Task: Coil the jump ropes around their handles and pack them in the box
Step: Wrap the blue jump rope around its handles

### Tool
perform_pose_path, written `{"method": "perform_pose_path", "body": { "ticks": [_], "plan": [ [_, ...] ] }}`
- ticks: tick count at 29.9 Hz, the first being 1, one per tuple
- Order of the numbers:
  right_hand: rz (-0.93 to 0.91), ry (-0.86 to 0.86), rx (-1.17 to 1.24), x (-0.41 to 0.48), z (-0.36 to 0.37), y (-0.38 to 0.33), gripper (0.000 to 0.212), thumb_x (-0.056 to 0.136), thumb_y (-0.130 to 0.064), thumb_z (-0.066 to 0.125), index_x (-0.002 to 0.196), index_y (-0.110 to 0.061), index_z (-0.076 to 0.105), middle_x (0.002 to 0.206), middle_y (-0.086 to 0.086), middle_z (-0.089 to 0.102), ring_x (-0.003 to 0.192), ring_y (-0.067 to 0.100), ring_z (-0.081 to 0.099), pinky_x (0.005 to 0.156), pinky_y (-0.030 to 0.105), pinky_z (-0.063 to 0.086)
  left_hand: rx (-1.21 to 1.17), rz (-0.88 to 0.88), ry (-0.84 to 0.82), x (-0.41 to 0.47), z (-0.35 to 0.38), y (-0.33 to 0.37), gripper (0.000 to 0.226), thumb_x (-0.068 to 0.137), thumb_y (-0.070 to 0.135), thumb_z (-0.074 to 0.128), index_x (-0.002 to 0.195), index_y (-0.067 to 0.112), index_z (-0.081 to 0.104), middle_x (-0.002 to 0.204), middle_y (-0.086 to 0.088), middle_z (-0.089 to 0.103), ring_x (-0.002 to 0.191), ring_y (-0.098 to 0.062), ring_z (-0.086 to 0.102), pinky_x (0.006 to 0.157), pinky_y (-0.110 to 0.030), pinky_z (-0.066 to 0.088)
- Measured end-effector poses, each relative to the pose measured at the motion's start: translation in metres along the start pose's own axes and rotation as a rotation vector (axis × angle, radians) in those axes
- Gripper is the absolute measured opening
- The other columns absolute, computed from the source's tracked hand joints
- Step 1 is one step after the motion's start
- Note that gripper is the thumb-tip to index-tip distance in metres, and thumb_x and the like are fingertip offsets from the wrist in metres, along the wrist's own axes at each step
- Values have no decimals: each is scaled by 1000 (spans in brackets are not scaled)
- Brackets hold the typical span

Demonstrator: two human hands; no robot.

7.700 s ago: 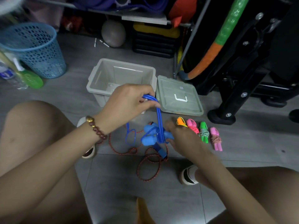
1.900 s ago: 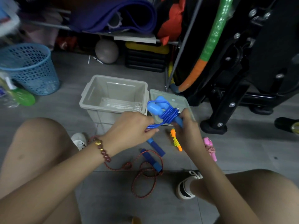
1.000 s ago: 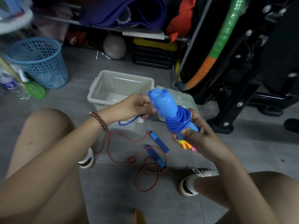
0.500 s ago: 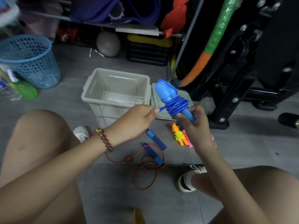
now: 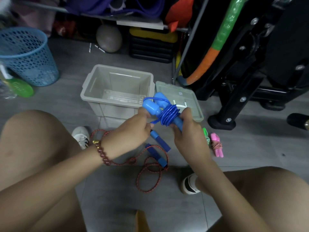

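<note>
glossy plastic rope (image 5: 168, 114), matt plastic box (image 5: 117, 84)

Right hand (image 5: 187, 131) grips blue jump rope (image 5: 164, 111) by its paired handles, cord coiled round them; left hand (image 5: 132, 131) pinches the cord's loose end, above open grey box (image 5: 117, 88) and red rope (image 5: 150, 171) on floor.

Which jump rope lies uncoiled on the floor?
The red braided rope with dark blue handles, sprawled in loops; the pink rope, green rope and held light blue rope are wound.
</note>
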State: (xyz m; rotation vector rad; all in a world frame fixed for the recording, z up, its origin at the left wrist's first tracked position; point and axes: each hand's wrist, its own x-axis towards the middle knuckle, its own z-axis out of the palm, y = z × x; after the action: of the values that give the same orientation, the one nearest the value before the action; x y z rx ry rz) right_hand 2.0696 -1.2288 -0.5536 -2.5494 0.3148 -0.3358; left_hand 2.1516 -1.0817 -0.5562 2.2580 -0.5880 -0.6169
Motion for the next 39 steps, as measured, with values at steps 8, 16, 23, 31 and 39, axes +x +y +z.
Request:
{"method": "perform_pose_path", "body": {
  "ticks": [8, 16, 23, 31, 39],
  "plan": [
    [-196, 161, -296, -2, 19, 1, 55, 56, 8, 79, 88, -10, 38, 65, 9, 56, 46, 26, 51, 44, 20, 20, -373, 107, 95, 2, -12, 10, 20, 81, 14, 70, 76, 18, 50, 62, 4, 58, 47, 3, 49, 53, -19, 40],
    [-228, 359, -271, -2, 19, -8, 24, 68, -1, 31, 87, -13, 34, 86, 17, 52, 68, 30, 47, 59, 31, 31, -440, 338, 181, 4, -3, 17, 21, 89, 5, 57, 94, 20, 43, 68, 6, 54, 58, -3, 51, 59, -21, 41],
    [-236, 303, -298, -14, 31, -18, 36, 70, 9, 53, 92, -14, 35, 95, 18, 55, 72, 31, 50, 61, 40, 44, 324, 479, 537, -1, -13, 15, 25, 88, 36, 27, 100, 16, 37, 57, -3, 57, 49, -32, 55, 44, -29, 29],
    [-222, 343, -396, -10, 24, -12, 19, 80, 1, 42, 92, -12, 36, 95, 17, 55, 74, 30, 48, 65, 38, 37, 277, 492, 381, -5, -3, 19, 44, 87, 50, 36, 113, 15, 28, 72, 2, 58, 61, -20, 57, 51, -33, 37],
    [-312, 380, -424, -16, 35, -12, 36, 77, 8, 55, 108, -5, 42, 126, 26, 34, 110, 38, 42, 91, 46, 40, -110, 273, 423, -2, -1, 24, 44, 83, 47, 57, 96, 18, 26, 68, 6, 44, 53, -11, 43, 51, -29, 32]
  ]
}}
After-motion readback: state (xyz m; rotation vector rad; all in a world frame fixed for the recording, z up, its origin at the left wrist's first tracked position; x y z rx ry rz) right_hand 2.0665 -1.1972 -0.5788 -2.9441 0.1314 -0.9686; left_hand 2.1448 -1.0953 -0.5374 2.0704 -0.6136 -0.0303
